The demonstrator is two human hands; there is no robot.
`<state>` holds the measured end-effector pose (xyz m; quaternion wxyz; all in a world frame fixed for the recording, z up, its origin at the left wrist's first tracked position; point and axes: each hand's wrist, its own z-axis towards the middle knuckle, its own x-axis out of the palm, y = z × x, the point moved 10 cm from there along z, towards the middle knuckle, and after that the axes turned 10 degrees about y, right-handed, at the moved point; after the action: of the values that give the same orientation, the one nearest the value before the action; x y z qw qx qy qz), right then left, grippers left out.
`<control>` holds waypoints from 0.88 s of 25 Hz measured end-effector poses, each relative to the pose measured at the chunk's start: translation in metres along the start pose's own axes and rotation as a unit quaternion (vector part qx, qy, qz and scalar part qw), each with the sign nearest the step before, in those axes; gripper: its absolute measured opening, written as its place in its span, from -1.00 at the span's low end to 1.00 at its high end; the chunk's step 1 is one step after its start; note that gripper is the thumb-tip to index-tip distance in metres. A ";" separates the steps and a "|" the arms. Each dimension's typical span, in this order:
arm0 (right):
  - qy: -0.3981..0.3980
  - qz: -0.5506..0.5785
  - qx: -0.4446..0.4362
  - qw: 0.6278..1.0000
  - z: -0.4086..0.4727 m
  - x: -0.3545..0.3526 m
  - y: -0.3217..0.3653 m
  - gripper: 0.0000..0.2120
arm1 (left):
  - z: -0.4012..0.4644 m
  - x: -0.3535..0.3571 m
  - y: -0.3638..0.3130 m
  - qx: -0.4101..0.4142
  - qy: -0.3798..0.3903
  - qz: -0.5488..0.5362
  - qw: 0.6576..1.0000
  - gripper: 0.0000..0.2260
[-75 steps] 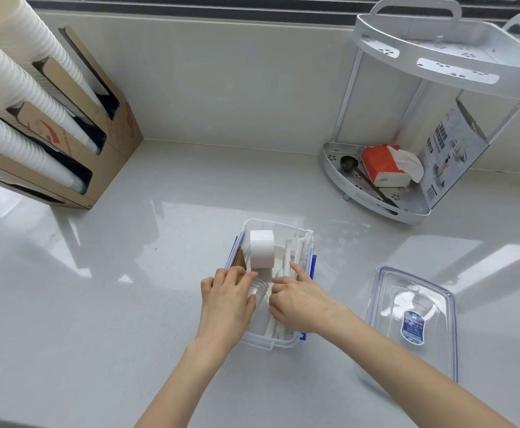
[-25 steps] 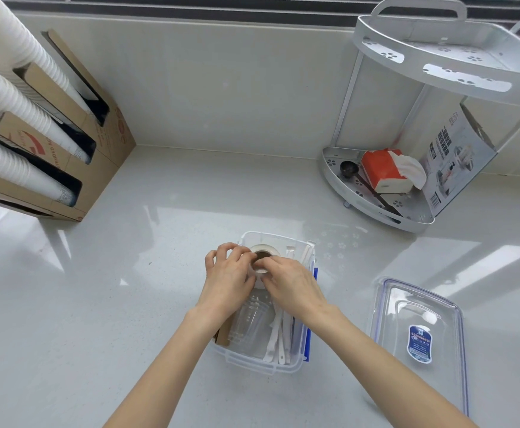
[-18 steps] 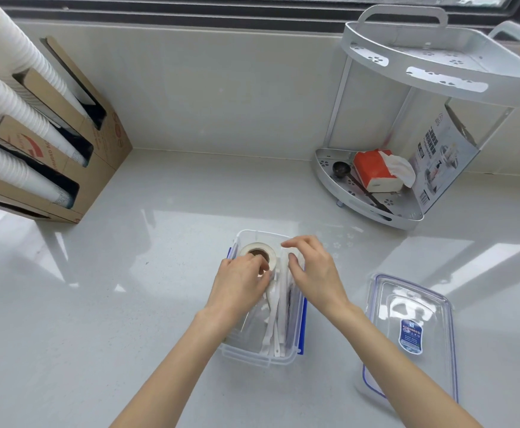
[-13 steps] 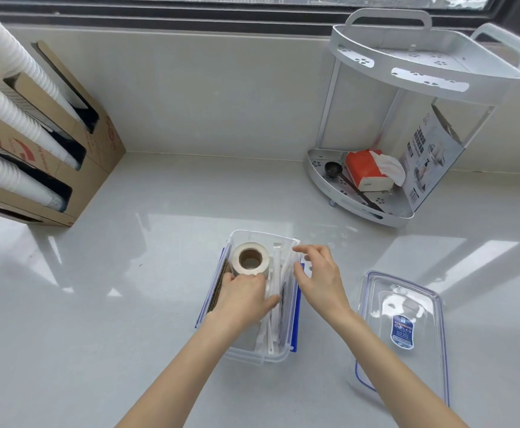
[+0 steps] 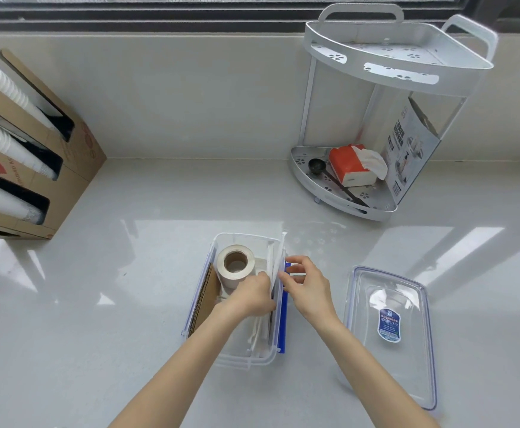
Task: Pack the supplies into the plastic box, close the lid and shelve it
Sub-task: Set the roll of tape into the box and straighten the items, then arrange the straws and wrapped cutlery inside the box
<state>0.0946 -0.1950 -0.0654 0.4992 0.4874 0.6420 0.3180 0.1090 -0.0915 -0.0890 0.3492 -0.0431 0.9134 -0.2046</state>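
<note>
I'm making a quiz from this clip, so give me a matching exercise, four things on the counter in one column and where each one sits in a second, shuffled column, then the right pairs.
Things:
1. tape roll
2. lid
3. tissue pack
4. paper cups

Places:
A. bottom tier of the white corner rack
B. flat on the counter, right of the plastic box
C. in the cardboard dispenser at far left
D. inside the plastic box, at its far end

Pairs: 1-D, 2-B, 3-A, 4-C
</note>
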 end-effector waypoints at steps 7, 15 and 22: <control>0.002 0.009 0.009 1.000 0.001 0.000 -0.002 -0.76 | 0.013 0.009 0.012 -0.003 0.077 -0.152 0.985 -0.95; -0.001 0.023 0.010 1.000 0.000 -0.001 -0.004 -0.77 | 0.009 0.010 0.017 0.001 0.084 -0.218 0.972 -0.57; -0.010 0.023 0.003 1.000 -0.002 -0.001 -0.004 -0.76 | 0.003 0.008 0.011 0.058 0.080 -0.293 0.951 -0.47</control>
<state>0.0912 -0.1972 -0.0682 0.4968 0.5068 0.6266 0.3219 0.1060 -0.0848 -0.1005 0.2018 -0.2719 0.8721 -0.3533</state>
